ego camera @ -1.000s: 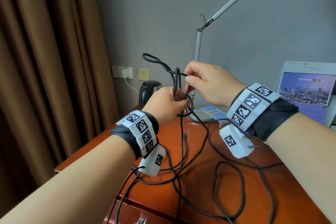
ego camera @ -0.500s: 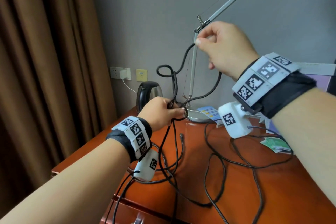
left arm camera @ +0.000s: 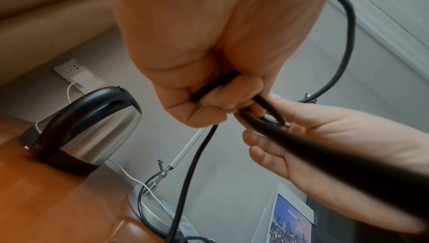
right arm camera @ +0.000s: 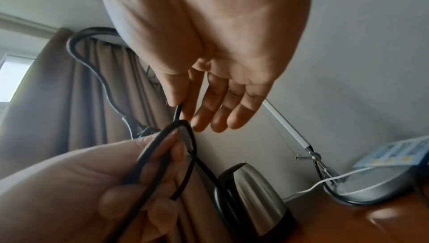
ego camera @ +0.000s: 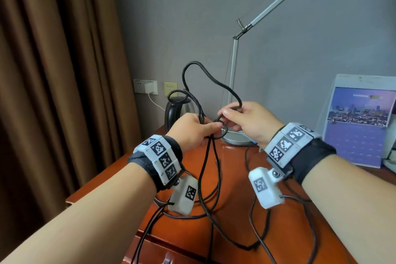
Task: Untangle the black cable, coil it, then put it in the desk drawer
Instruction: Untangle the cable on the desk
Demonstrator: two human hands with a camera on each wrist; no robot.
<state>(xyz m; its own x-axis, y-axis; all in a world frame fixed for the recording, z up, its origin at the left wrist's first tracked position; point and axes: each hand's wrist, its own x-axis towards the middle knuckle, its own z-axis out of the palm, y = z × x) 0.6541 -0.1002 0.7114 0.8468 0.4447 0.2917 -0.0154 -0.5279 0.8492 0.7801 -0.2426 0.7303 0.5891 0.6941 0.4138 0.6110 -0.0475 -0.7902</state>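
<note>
The black cable arches in a tall loop above both hands, and its long strands hang down onto the wooden desk. My left hand grips a bunch of cable strands in its curled fingers. My right hand pinches the cable between thumb and forefinger, with the other fingers held out straight. The two hands almost touch above the desk's back left part. The desk drawer front shows at the bottom edge, with cable strands hanging over it.
A steel kettle stands at the back left of the desk. The lamp's round base and its slanted arm are just behind my hands. A framed picture leans at the right. Brown curtains hang at the left.
My right hand has come down from high beside the lamp arm to meet the left hand, bringing the cable along. The loop above the hands now arches wider.
</note>
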